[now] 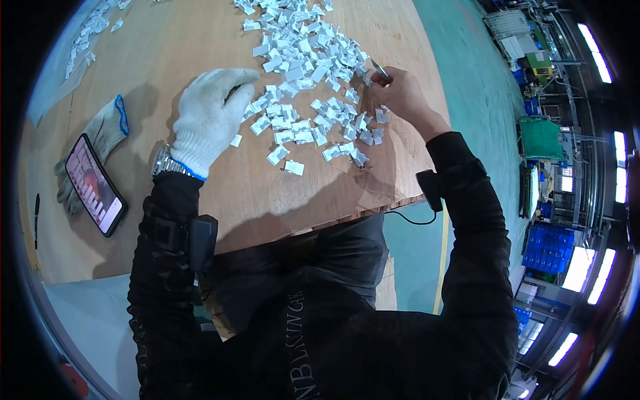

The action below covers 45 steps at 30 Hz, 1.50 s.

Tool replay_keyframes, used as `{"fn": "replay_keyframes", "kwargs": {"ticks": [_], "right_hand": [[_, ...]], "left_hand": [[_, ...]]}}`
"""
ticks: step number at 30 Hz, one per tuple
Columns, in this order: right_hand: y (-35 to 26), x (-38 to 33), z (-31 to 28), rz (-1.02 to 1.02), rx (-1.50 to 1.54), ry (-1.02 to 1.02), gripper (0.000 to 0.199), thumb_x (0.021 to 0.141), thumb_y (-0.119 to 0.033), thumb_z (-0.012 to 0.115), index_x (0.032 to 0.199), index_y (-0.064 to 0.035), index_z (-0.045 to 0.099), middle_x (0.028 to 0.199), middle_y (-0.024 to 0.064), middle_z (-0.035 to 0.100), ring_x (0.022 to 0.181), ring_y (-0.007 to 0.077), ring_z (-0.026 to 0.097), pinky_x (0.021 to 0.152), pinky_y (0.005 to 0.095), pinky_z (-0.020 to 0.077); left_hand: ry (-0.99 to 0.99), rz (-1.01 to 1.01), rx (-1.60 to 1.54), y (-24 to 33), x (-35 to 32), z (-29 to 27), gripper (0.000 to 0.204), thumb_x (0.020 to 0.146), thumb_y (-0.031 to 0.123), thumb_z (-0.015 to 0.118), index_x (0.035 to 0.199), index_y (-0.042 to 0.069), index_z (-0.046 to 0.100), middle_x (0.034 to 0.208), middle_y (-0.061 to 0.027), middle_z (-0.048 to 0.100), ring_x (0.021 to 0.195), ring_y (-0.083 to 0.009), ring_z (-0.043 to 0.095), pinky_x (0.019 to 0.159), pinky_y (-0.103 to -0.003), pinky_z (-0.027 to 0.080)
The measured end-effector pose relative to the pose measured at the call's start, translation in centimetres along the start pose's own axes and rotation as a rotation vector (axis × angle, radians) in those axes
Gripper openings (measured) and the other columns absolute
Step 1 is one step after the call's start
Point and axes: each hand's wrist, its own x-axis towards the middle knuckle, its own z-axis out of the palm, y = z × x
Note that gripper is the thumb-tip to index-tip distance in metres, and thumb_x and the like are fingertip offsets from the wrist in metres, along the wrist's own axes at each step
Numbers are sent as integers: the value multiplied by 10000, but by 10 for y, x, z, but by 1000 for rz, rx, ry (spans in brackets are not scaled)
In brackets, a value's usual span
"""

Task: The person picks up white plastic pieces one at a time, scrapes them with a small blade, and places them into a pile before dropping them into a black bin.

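Toward the far middle of a wooden tabletop (167, 40), small white angular pieces (300, 53) lay heaped over one another, with a looser scatter (287, 123) of the same kind spread on the near side, between the person's two hands. At the right edge of the heap, the bare right hand (405, 93) pinched a slim dark tool (379, 69) between thumb and fingers, its shaft slanting up and to the left. The left hand (210, 110), in a white knitted glove, rested at the left edge of the scatter, fingers curled and a narrow gap showing beside the thumb; whether it held anything underneath could not be told. A metal watch (162, 162) circled that wrist, and a black device (202, 243) was strapped to the forearm behind it; another black device (431, 189) sat on the right forearm.

Farther left, a phone (93, 183) with its screen lit lay tilted partly over a greyish glove (107, 130) with a blue cuff. Beyond it, near the table's left edge, lay a thin black stick (37, 220). To the right stretched a green floor (473, 87), with stacked blue crates (548, 248) beyond.
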Motion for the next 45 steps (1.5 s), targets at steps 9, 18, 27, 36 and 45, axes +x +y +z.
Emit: {"fn": "replay_keyframes", "kwargs": {"ticks": [9,18,27,36,45], "right_hand": [[20,1,-19,-60,-163,171,298,884,-225,730,1082,-2,730,856,90,722,808,194,695,744,333,543],[-43,-19,-1,-54,-42,64,313,873,-236,758,1083,-3,743,882,81,737,785,188,669,754,343,535],[-16,-3,0,-19,167,67,261,869,-219,769,1061,-42,767,911,91,745,820,188,673,776,331,534],[-22,41,15,-238,-288,221,286,924,-251,691,1112,-46,760,1101,178,703,1007,346,687,896,402,529],[-8,39,-1,-279,-280,186,250,954,-230,651,1084,-32,731,1076,196,700,981,378,675,858,439,523]], "left_hand": [[2,3,8,1,2,1,218,960,213,652,1081,76,771,1058,-116,760,1000,-299,714,888,-398,558],[1,3,-12,2,0,0,213,961,205,651,1087,79,767,1059,-115,759,1001,-298,714,891,-399,557],[-5,22,19,0,1,0,205,965,196,654,1090,77,765,1062,-115,760,1001,-295,715,892,-394,558],[-2,6,-2,2,1,0,189,954,156,664,1091,65,759,1052,-121,753,986,-289,713,874,-386,558],[3,34,8,1,1,0,189,939,88,672,1107,44,746,1035,-132,741,954,-279,712,844,-366,561]]}}
